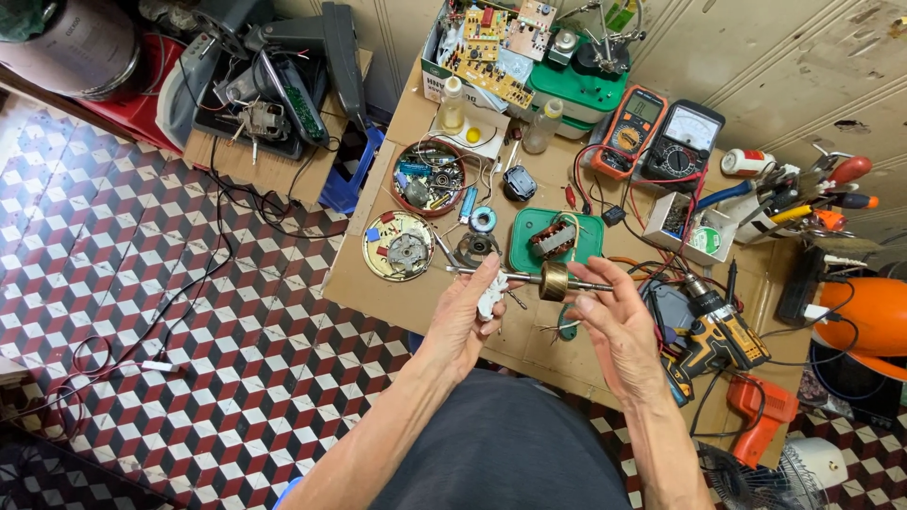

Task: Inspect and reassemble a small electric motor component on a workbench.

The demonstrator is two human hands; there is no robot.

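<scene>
Both bare forearms reach forward and converge, the left hand point(465, 316) with fingers curled closed in a grip, thumb uppermost, and the right hand point(612, 316) just beside it, palm turned inward (fingers half-bent, tips pinching), wrists held level.

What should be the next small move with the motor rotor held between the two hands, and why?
Probably slide the white part in the left hand further along the rotor shaft: that hand grips the white part on the shaft, and the right hand steadies the other side.
</scene>
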